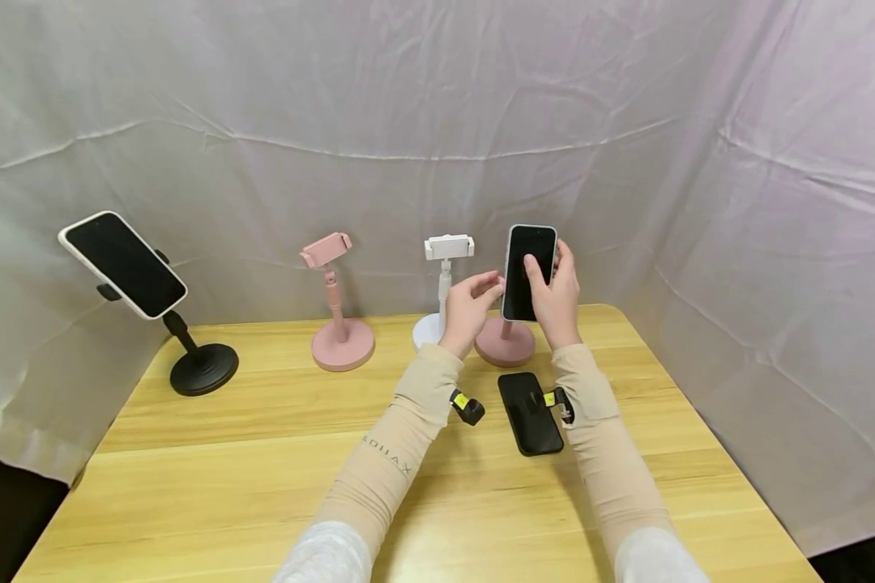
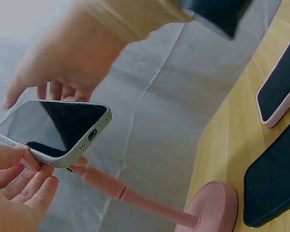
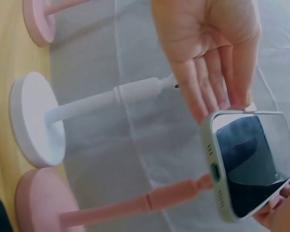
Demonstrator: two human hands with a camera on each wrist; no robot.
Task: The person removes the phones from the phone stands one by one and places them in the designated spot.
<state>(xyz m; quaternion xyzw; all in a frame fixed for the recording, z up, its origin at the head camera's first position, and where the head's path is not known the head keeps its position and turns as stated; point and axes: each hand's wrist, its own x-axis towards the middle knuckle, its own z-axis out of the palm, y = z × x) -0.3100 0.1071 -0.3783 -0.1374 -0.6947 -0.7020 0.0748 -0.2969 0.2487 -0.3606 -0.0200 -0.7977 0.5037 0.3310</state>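
A phone in a pale case point(image 1: 529, 271) point(image 2: 58, 125) point(image 3: 251, 159) sits at the head of a pink stand point(image 1: 505, 344) point(image 2: 154, 207) point(image 3: 111, 211). My right hand point(image 1: 557, 300) point(image 2: 72, 53) point(image 3: 282, 212) grips the phone's right side, thumb over the screen and fingers behind. At its left edge, my left hand point(image 1: 468, 312) point(image 2: 17, 188) point(image 3: 210, 38) pinches the stand's pink clamp point(image 2: 30, 158) between thumb and fingers. The back of the clamp is hidden by the phone.
A white stand point(image 1: 445, 279) point(image 3: 36, 118) and another pink stand point(image 1: 343, 344) stand to the left. Far left, a black stand point(image 1: 204, 368) holds a white-cased phone point(image 1: 125, 263). A black phone point(image 1: 528, 417) point(image 2: 275, 179) and a pink-edged phone point(image 2: 275, 99) lie on the table.
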